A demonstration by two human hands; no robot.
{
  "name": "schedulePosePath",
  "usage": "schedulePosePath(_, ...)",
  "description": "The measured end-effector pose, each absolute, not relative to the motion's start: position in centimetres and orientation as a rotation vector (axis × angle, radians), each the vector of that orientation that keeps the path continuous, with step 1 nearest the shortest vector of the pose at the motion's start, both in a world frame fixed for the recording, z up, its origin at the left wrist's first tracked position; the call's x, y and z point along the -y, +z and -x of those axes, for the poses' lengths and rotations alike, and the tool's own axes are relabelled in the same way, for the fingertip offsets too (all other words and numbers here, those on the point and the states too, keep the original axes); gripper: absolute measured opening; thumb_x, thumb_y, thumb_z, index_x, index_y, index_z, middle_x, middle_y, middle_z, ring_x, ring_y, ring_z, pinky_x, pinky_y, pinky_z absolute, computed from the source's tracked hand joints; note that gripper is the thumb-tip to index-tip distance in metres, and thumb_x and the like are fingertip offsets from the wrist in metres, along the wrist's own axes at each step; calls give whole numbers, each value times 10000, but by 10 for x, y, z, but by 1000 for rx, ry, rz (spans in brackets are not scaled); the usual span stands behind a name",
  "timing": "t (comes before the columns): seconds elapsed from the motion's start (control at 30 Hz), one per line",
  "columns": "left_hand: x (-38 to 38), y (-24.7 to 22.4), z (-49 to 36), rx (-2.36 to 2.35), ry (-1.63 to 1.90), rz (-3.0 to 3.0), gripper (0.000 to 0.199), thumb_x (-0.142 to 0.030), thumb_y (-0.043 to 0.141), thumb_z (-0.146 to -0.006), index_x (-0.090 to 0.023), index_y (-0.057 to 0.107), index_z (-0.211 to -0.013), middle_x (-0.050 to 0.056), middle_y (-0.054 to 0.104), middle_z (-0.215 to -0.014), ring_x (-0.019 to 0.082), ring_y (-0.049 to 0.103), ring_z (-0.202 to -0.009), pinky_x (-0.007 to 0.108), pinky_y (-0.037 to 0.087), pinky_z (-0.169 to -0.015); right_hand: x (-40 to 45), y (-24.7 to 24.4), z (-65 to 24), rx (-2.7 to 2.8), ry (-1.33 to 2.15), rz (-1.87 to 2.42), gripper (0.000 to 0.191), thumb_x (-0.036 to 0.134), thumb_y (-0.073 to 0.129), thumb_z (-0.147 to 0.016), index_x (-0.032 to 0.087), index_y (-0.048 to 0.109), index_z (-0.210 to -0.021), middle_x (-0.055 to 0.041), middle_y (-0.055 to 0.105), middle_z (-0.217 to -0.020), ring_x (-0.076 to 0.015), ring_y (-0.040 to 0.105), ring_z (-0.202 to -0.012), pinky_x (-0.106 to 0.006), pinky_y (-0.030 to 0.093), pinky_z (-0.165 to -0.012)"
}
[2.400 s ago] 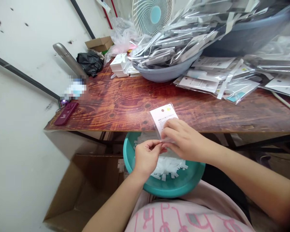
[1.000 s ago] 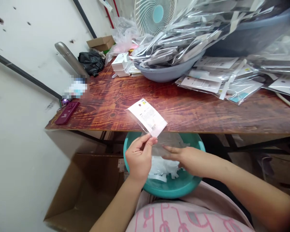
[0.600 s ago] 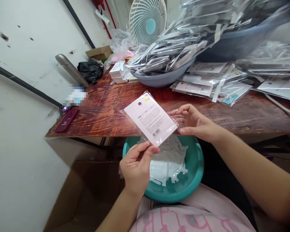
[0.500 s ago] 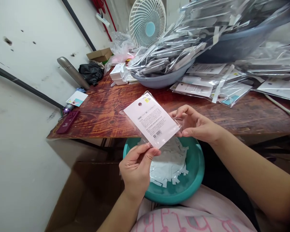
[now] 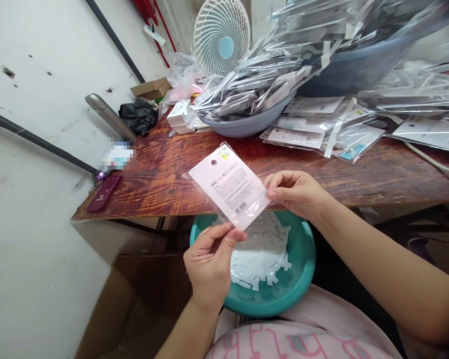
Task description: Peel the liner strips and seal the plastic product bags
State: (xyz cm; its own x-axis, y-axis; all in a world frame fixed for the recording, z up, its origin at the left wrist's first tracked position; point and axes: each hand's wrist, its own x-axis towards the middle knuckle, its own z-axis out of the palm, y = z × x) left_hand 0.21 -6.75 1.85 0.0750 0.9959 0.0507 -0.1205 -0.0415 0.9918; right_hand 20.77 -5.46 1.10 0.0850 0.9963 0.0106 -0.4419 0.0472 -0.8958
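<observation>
A white printed card in a clear plastic sleeve (image 5: 230,187) is held tilted above a teal basin (image 5: 303,269), in front of the table's front edge. My left hand (image 5: 211,259) pinches its lower corner between thumb and fingers. At the right corner, the thumb and fingers of my right hand (image 5: 294,192) grip the same packet. The card's text side, with a barcode, a hole and a yellow sticker, faces up. Beneath it, many white paper strips (image 5: 252,264) lie in the basin.
On the wooden table (image 5: 153,174) are a maroon phone (image 5: 105,193), a fan (image 5: 224,45), a black plastic bag (image 5: 138,117) and a white box (image 5: 179,117). Grey-blue basins (image 5: 243,127) heaped with clear packets stand behind, with more packets (image 5: 322,124) to the right.
My right hand has closed its fingers onto the packet's right corner, where they were looser before. The view has shifted slightly. My left hand keeps its pinch.
</observation>
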Motion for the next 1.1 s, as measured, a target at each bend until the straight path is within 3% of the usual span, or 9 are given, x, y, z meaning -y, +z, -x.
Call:
schedulePosePath(0.37, 47, 18, -9, -1032, 1241, -908, 104, -208, 793, -633, -177, 737, -715, 5, 723, -672, 103, 666, -570, 179, 554, -609, 55, 20, -193, 628, 1105, 977, 216, 185, 859, -460, 169, 656, -535, 4, 647, -580, -109, 596, -548, -243, 505, -534)
schedulePosePath(0.8, 43, 12, -15, -1029, 1291, -914, 102, -197, 784, -632, -170, 725, -709, -1, 706, -638, 118, 659, -560, 205, 521, -612, 48, 6, -179, 597, 797, 990, 223, 182, 863, -478, 178, 654, -555, 21, 638, -577, -101, 574, -516, -248, 477, -495)
schedulePosePath(1.0, 42, 9, -12, -904, 1282, -901, 78, -184, 729, -695, -165, 663, -733, -13, 683, -722, 118, 656, -735, 231, 518, -744, 52, 5, -166, 573, 700, 912, 213, 140, 836, -525, 179, 632, -569, 14, 671, -649, -114, 609, -605, -272, 521, -596)
schedulePosePath(1.1, 46, 17, -17, -682, 1189, -771, 59, -184, 653, -744, -186, 601, -771, -7, 671, -837, 171, 653, -867, 353, 527, -827, 58, 7, -156, 588, 619, 840, 195, 108, 805, -578, 185, 627, -597, 15, 670, -682, -111, 616, -665, -269, 523, -650)
